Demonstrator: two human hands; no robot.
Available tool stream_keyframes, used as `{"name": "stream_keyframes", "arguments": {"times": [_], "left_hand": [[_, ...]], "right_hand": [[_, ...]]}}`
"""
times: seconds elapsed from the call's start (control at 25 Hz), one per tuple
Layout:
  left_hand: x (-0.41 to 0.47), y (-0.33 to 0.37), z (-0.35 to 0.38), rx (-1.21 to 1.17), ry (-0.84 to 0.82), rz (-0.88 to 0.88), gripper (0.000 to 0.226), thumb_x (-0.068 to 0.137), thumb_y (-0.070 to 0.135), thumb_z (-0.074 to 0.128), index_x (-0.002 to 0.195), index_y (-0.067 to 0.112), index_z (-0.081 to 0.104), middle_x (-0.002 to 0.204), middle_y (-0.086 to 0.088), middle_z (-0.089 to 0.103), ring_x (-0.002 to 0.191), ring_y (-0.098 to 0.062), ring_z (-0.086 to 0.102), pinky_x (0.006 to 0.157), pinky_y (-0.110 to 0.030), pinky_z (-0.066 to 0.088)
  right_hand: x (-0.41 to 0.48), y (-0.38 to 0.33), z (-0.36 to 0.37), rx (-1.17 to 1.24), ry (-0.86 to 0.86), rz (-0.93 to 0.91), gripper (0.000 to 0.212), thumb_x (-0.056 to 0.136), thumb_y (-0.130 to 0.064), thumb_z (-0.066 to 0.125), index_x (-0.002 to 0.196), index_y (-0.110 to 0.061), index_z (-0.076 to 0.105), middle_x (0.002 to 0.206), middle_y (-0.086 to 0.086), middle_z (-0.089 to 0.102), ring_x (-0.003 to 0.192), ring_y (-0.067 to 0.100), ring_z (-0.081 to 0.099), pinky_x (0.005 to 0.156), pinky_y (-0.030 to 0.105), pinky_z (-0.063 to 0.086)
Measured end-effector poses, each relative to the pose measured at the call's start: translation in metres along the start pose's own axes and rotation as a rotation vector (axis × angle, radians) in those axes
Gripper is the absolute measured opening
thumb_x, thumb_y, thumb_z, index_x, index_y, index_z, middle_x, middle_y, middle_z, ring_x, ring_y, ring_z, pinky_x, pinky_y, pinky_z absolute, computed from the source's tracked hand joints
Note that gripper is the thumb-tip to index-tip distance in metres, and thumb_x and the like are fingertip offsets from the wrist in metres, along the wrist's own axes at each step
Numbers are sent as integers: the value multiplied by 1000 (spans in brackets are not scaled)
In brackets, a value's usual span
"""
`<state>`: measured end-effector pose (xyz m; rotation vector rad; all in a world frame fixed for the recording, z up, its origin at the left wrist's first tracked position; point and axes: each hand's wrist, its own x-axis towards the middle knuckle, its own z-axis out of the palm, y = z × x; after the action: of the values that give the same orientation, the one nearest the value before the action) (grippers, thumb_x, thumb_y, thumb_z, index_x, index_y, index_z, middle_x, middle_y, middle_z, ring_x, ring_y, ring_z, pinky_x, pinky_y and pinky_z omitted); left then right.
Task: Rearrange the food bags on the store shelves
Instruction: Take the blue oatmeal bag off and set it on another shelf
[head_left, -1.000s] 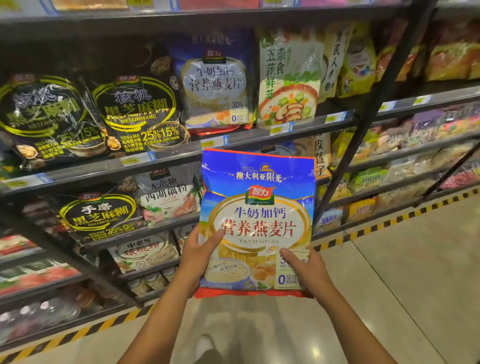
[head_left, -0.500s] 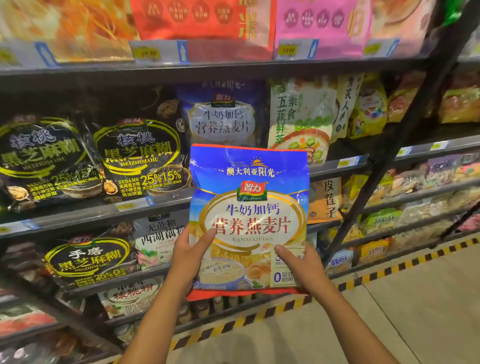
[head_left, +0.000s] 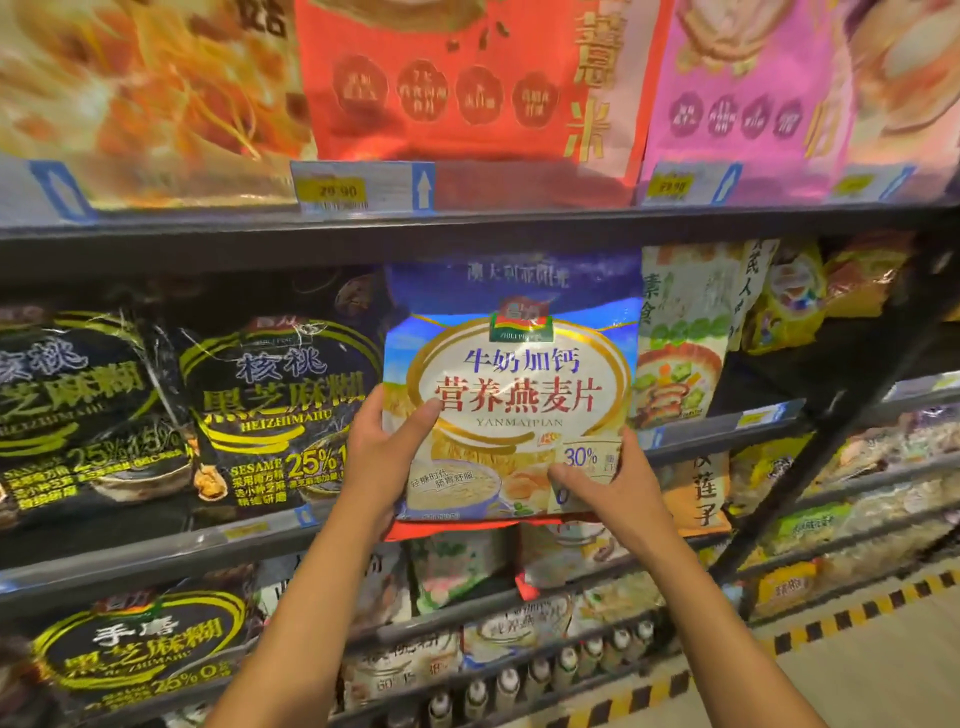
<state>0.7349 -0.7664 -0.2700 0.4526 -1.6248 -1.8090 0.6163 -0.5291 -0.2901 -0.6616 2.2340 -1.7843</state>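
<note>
Yellow price label (head_left: 337, 190) beside a blue arrow marker (head_left: 423, 187); row of small white-capped bottles (head_left: 540, 671) at the bottom; black-and-yellow striped tape (head_left: 857, 617) edging the pale floor (head_left: 883, 686).

You are working bare-handed: your left hand (head_left: 382, 457) and right hand (head_left: 621, 486) are showing uncovered knuckles and fingers (head_left: 565, 474). Your left forearm (head_left: 311, 603) and right forearm (head_left: 722, 629) are showing bare too, slim and smooth, right down to the bottom edge of the view. Whatever you are wearing above the elbows is falling outside the view.
</note>
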Motion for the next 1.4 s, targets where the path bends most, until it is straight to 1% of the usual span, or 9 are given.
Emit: {"name": "stream_keyframes", "arguments": {"times": [0.16, 0.4, 0.56, 0.68, 0.8, 0.96, 1.04, 1.16, 1.4], "left_hand": [[21, -1, 5, 6, 30, 11, 21, 94, 23, 76, 114, 22, 70, 110, 2, 80, 106, -18, 75, 96, -42, 60], [50, 5, 9, 91, 151, -13, 23, 92, 33, 78, 100, 14, 68, 99, -7, 77, 90, -22, 74, 77, -37, 60], [61, 9, 14, 149, 125, 19, 4, 94, 27, 76, 91, 25, 73, 93, 2, 81, 87, -15, 77, 81, -37, 62], [66, -2, 14, 227, 141, 13, 17, 92, 30, 78, 84, 16, 75, 86, -5, 81, 80, -22, 76, 77, -44, 61], [67, -8, 17, 306, 159, -5, 47, 83, 53, 78, 71, 10, 63, 65, -7, 65, 57, -20, 58, 54, -38, 49], [50, -22, 24, 347, 118, -54, 31, 89, 41, 78, 98, 15, 63, 96, -1, 71, 89, -21, 69, 79, -41, 56], [39, -29, 27, 360, 71, -48, 23, 94, 33, 74, 108, 20, 62, 105, 5, 72, 97, -13, 69, 89, -40, 56], [39, -31, 25, 369, 66, -40, 23, 95, 34, 73, 109, 21, 60, 103, 7, 71, 94, -9, 67, 87, -39, 54], [39, -30, 23, 398, 44, -51, 32, 95, 39, 72, 114, 18, 59, 108, 5, 71, 101, -16, 69, 91, -43, 57]], "right_hand": [[28, -3, 5, -46, 40, -54, 75, 73, -41, 91, 134, -36, 48, 130, -14, 64, 118, 11, 63, 98, 36, 53], [62, -20, 11, -17, 62, -91, 85, 69, -48, 92, 141, -32, 49, 137, -13, 62, 128, 15, 59, 107, 46, 51], [82, -20, 12, -82, 82, -99, 116, 54, -77, 86, 151, -31, 40, 152, -7, 53, 141, 22, 50, 112, 54, 47], [88, -19, 12, -120, 96, -100, 100, 63, -61, 89, 147, -31, 44, 144, -8, 59, 134, 21, 55, 109, 52, 49], [89, -9, 12, -174, 130, -66, 105, 56, -71, 86, 144, -30, 46, 141, -6, 61, 132, 22, 56, 107, 52, 51], [83, 14, 6, -242, 163, -37, 79, 71, -44, 92, 135, -22, 52, 133, -5, 57, 129, 21, 54, 98, 38, 48], [76, 24, 3, -251, 159, -13, 93, 73, -43, 91, 150, -21, 43, 148, -10, 45, 142, 14, 40, 109, 34, 39], [73, 28, 3, -240, 174, 4, 117, 64, -63, 89, 158, -25, 32, 162, -3, 39, 149, 22, 38, 119, 49, 38], [72, 27, 4, -352, 194, 21, 99, 79, -39, 88, 158, -13, 33, 161, 7, 39, 149, 26, 34, 116, 41, 35]]}}
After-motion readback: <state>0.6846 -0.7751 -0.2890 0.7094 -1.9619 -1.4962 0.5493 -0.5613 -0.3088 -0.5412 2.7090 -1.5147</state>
